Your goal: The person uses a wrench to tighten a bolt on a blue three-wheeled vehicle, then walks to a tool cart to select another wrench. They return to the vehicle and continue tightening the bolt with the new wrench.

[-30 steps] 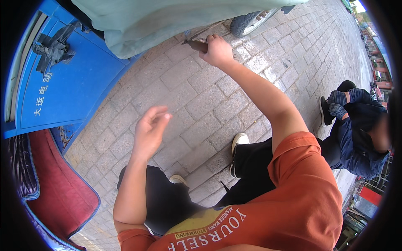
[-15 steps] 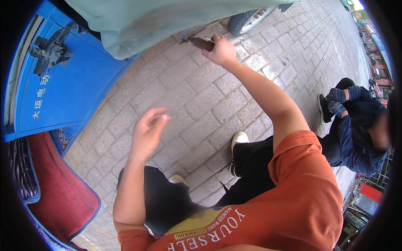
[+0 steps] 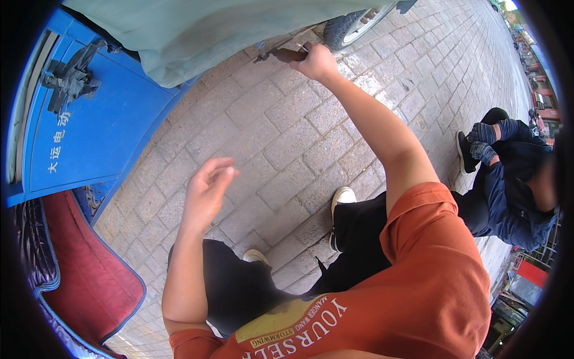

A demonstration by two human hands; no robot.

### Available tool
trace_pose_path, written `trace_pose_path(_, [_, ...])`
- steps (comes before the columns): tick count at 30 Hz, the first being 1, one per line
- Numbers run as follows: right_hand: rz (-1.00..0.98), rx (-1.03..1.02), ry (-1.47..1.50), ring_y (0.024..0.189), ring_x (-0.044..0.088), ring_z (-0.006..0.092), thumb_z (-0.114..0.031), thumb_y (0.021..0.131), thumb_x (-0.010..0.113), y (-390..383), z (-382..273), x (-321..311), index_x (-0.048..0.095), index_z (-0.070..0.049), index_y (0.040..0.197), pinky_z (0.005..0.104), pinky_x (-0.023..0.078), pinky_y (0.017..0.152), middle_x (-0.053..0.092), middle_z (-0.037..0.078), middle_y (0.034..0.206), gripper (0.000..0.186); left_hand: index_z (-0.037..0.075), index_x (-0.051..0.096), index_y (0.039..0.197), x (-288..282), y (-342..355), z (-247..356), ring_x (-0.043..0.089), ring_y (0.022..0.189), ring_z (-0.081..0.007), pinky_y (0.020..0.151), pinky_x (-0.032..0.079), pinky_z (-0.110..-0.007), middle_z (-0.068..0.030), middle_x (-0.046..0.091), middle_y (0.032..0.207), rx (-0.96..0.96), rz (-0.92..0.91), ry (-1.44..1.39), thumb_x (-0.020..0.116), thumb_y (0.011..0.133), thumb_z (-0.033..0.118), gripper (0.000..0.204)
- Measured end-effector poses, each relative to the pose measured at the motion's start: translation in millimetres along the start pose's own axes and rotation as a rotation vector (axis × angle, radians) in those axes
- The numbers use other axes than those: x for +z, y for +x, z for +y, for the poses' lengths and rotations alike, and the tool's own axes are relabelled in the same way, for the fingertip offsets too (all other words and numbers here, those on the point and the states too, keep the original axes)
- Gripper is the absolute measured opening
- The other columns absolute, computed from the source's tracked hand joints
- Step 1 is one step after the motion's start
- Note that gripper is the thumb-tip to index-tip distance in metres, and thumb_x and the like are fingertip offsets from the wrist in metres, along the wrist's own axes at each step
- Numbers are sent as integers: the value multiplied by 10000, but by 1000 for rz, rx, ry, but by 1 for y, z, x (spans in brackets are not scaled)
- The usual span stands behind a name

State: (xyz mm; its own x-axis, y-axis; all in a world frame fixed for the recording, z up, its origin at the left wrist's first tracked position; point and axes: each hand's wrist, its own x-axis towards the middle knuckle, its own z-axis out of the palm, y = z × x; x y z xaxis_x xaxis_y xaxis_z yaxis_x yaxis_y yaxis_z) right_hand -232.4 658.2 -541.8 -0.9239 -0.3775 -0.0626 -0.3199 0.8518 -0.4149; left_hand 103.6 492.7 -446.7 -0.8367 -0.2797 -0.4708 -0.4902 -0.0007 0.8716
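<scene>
Brown piece (image 3: 288, 55): at 12 o'clock from the middle of the view, near its top edge, above the paving (image 3: 257, 140) and just below the hem of a pale green cover (image 3: 197, 36); its exact kind cannot be told.
Long axis: close to a 9-to-3 line, the near end inside the hand, the free end toward 9 o'clock, where a thin dark part shows at the tip; whether that joins anything is unclear.
Right hand (image 3: 319, 62): just past 12 o'clock, its grip pinching the brown piece, fingers bent over it, back of the hand toward 2 o'clock.
Right arm: out of an orange sleeve (image 3: 421, 206) at about 4 o'clock, bent at the elbow, the forearm aimed toward 11 o'clock, well reached out.
Left hand (image 3: 206, 186): at 9 o'clock, in the air over the paving, its grip loosely spread around nothing, fingers half curled and leading toward 2 o'clock, thumb close beside them.
Left forearm: nearly upright in the view, rising from 7 o'clock.
Blue panel (image 3: 101, 128): at 10 o'clock, part of a vehicle, black tape near its top.
Wheel (image 3: 344, 33): near 1 o'clock, just beyond the right hand.
Red quilted lining (image 3: 89, 257): at 8 o'clock, edged in blue.
Co-worker (image 3: 508, 206): at 3 o'clock, low down, dark jacket, gloved hands together.
</scene>
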Motion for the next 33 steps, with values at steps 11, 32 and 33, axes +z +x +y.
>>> trace_pose_path(11, [9, 23, 27, 912, 667, 318, -429, 623, 778, 8, 5, 0, 677, -6, 950, 397, 533, 811, 691, 172, 951, 544, -12, 582, 1183, -2, 1, 1, 605, 1047, -169, 919, 440, -309, -104, 655, 1057, -40, -12, -5, 585, 946, 209, 324])
trace_pose_path(32, [-1, 5, 44, 911, 669, 319, -408, 640, 763, 8, 3, -2, 686, -18, 940, 394, 537, 816, 691, 178, 943, 499, -10, 583, 1182, -2, 6, 1, 604, 1025, -174, 941, 449, -327, -109, 658, 1035, -56, -21, 10, 586, 946, 223, 331])
trace_pose_path(33, [2, 15, 43, 911, 669, 319, -408, 639, 764, 10, 5, -2, 686, -18, 938, 395, 537, 815, 691, 177, 943, 497, -12, 583, 1181, -1, 6, 1, 606, 1023, -173, 938, 451, -326, -110, 657, 1037, -49, -21, 1, 585, 947, 220, 330])
